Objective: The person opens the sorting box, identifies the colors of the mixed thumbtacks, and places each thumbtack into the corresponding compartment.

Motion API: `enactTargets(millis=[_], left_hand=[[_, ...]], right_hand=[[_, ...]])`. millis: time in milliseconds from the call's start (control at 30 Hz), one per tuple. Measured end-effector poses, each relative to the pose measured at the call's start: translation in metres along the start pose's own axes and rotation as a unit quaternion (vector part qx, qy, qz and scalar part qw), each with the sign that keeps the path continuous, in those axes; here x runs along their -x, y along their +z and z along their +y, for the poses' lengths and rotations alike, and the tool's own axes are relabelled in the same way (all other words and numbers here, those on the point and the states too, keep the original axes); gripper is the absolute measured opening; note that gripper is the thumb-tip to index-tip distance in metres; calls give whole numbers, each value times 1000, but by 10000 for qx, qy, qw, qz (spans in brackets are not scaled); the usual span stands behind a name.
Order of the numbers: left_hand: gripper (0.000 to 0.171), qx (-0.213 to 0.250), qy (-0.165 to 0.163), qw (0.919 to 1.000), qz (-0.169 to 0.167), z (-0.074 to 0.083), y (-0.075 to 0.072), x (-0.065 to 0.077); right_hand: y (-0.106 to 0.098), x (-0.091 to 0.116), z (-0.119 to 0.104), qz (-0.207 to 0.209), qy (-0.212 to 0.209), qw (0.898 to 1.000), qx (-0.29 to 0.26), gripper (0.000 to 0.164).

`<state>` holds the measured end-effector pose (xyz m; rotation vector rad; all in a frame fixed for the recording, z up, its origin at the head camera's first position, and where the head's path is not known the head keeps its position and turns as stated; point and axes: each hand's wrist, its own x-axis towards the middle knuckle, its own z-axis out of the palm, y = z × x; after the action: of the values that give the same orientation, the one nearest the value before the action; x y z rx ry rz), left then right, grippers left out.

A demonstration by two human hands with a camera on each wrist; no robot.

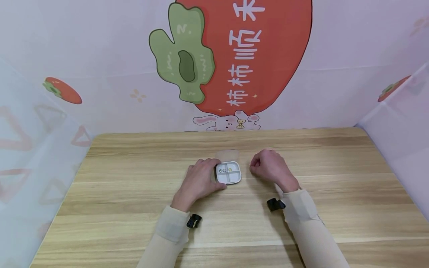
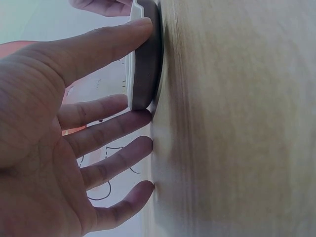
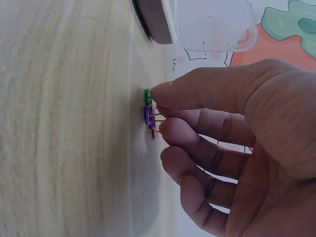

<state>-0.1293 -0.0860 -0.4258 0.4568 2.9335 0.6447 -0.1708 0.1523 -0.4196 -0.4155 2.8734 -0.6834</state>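
Two-hand job on my remote feed. Step in hand, my read: R hand (image 1: pixel 272 166) going for one small piece while L hand (image 1: pixel 199 180) steadies the box (image 1: pixel 234 176). Next move prob. calls for a fine thumb-index pinch, a straight lift, then a short carry leftward to the box, L hand steady. Risk, I'd guess: dragging neighbours along, as pieces sit close.

Near to far. Sleeves (image 1: pixel 170 225) run fwd toward the hands, black unit (image 1: pixel 194 221) at each wrist. L hand: thumb on box's near edge, index at far-L corner, i.e. clamped on it; other fingers spread, tips down at table (image 1: pixel 231 230). Box lies just R of L hand, betw. the two. R hand: turned in toward box, fingers curled, thumb & index tips close together; can't tell if they grip anything. At R thumb tip: green piece (image 3: pixel 147 97), purple pieces (image 3: pixel 147 115) beside it, then pinkish piece (image 3: pixel 154 132); thin stems stick up. Off L index, in box: 2 silvery pieces (image 1: pixel 220 171) in far-L compartment, yellow piece (image 1: pixel 230 169) in far-R. Beyond L fingertips: clear lid (image 1: pixel 228 154), raised, exact tilt unclear. Farthest, past both hands: printed cloth (image 1: pixel 117 44).
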Motion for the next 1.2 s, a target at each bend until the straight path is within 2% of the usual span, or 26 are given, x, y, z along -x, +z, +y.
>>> enactTargets(millis=[400,533,667,867,1200], left_hand=[[71,12,-1,10000,1,0,0,0],[72,34,-35,10000,-30,0,0,0],[72,36,-43,10000,-46,0,0,0],[73,18,-21,10000,-29,0,-1,0],[73,33,-46,10000,-37,0,0,0]], right_hand=[[-1,1,-2,1,7,10000,-40,5],[-4,2,-2,28,-151,9993,-352,4],[-6,2,-2,-118,-240,9953,-930,4],[-6,0,-1,-364,-325,9815,-1854,8],[-13,4,-1,-744,-376,9467,-3113,20]])
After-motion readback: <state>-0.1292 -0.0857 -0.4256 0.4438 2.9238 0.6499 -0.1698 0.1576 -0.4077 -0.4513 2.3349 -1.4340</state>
